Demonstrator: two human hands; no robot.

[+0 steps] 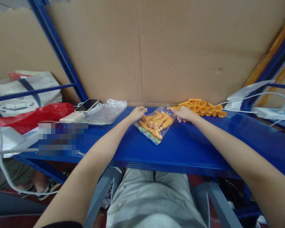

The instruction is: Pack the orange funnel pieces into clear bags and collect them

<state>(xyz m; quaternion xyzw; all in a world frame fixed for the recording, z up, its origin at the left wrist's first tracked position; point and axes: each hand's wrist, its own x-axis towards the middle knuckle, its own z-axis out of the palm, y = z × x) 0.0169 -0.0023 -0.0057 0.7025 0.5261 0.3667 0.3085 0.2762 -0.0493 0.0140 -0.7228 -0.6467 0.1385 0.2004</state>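
On the blue table lies a clear plastic bag (158,139) with a colourful printed strip along its near edge. Several orange horn-shaped plastic pieces (156,122) show through its film. My left hand (138,114) is closed at the bag's upper left edge, fingertips pinched on the film. To the right of the bag, my right hand (183,113) is closed round one orange horn-shaped piece (170,108), whose thin end points left over the bag's edge. Directly behind that hand sits a pile of the same orange pieces (211,110), flared ends facing me.
Clear plastic bags (109,114) lie left on the blue table (180,152), beside a phone (87,105) and coiled white cable. A red plastic bag (49,114) and a cloth tote (42,85) are further left. A cardboard wall (142,57) closes the back; cables run at right.
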